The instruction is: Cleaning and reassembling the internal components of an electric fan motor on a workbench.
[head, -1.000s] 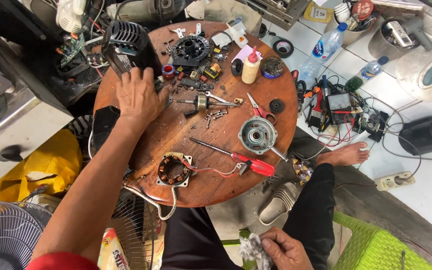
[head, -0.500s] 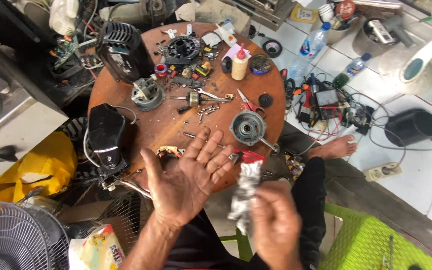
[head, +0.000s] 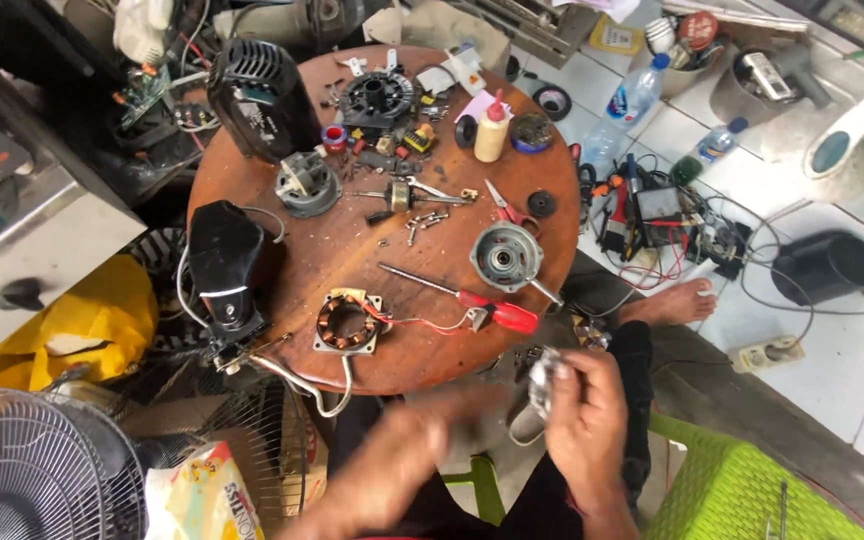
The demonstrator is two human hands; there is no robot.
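Hands are now meeting below the round wooden worktop [head: 422,345], the left hand [head: 432,430] having pulled back, blurred so its grip is unreadable, while the right hand [head: 587,410] is closing its fingers around a crumpled silvery wad [head: 542,380] near the red-handled screwdriver [head: 497,312].

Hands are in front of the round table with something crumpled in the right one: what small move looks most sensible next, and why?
Probably bring the left hand onto the crumpled silvery wad that the right hand grips. The left hand is blurred, empty and beside it, below the wooden table.
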